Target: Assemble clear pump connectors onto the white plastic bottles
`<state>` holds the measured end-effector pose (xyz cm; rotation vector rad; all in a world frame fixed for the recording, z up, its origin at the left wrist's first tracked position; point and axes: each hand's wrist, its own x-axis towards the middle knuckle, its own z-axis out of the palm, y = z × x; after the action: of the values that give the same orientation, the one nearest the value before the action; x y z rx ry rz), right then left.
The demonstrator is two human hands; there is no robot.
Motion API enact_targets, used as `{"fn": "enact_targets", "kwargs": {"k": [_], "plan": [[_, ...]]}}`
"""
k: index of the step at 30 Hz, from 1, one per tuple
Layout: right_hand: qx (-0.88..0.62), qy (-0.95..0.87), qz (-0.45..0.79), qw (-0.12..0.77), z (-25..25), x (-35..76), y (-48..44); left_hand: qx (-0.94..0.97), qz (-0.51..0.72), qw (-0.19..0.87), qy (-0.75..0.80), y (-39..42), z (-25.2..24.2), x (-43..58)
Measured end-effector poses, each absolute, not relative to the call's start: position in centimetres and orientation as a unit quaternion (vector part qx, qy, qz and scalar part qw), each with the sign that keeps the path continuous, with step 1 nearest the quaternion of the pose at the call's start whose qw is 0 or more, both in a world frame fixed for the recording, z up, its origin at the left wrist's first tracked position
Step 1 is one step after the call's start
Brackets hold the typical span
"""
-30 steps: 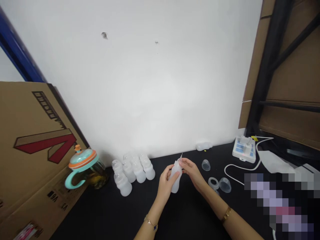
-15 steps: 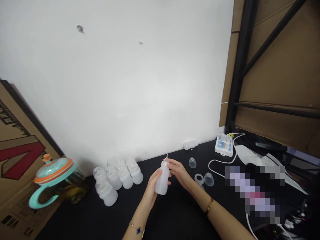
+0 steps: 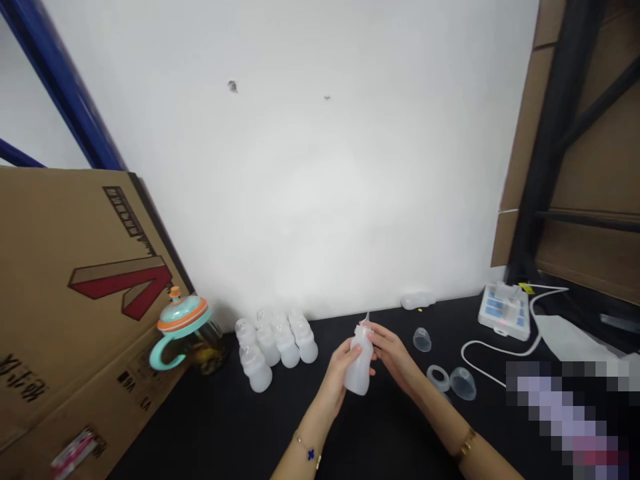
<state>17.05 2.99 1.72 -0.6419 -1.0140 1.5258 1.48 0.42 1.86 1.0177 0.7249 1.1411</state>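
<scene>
A frosted white baby bottle [image 3: 358, 371] is tilted slightly over the black table, its bottom towards me. My left hand [image 3: 342, 371] is closed round the bottle's side, thumb in front. At its mouth, the fingers of my right hand [image 3: 393, 350] are pinched by the neck, where a thin, pointed, pale translucent piece [image 3: 367, 319] sticks up. What exactly that piece is, I cannot make out. To the left stands a cluster of several capped baby bottles [image 3: 259, 370]. Right of my hands lie a clear dome cap [image 3: 422, 340], another dome cap [image 3: 463, 384] and a translucent ring [image 3: 438, 378].
A pitcher with a turquoise handle [image 3: 165, 355] stands at the left, before a cardboard box [image 3: 60, 227]. Against the white wall lies a translucent white object [image 3: 418, 301]. A white power strip [image 3: 504, 312] with a cable [image 3: 475, 343] and a blurred-out patch are at the right.
The view has swung left, so everything appears further right and more of the cardboard box shows. Both hands keep their hold at the bottle, which looks little changed.
</scene>
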Motion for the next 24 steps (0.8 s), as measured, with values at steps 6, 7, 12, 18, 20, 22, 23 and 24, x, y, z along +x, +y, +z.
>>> {"fn": "enact_targets", "kwargs": {"k": [6,7,12,18,20,22,23,24], "plan": [[-0.273,-0.420,0.654,0.567,1.4,16.8,3.1,0.453,0.508,0.655,0.329,0.7,1.7,1.6],[-0.276,-0.417,0.655,0.566,1.4,16.7,3.2,0.452,0.508,0.655,0.331,0.8,1.6,1.6],[-0.287,-0.435,0.645,0.559,1.1,16.7,3.6,0.460,0.516,0.637,0.341,1.3,1.0,1.6],[-0.313,-0.440,0.632,0.556,1.1,16.9,3.7,0.476,0.531,0.589,0.382,1.2,0.9,1.6],[-0.318,-0.437,0.634,0.554,1.2,16.9,3.5,0.481,0.531,0.578,0.390,0.9,1.2,1.7],[-0.318,-0.434,0.635,0.553,1.4,16.9,3.4,0.488,0.528,0.571,0.396,0.6,1.6,1.7],[-0.318,-0.433,0.636,0.553,1.4,16.9,3.3,0.492,0.525,0.570,0.398,0.5,1.8,1.7],[-0.320,-0.432,0.636,0.554,1.5,16.9,3.3,0.495,0.522,0.567,0.401,0.4,2.0,1.7]]}}
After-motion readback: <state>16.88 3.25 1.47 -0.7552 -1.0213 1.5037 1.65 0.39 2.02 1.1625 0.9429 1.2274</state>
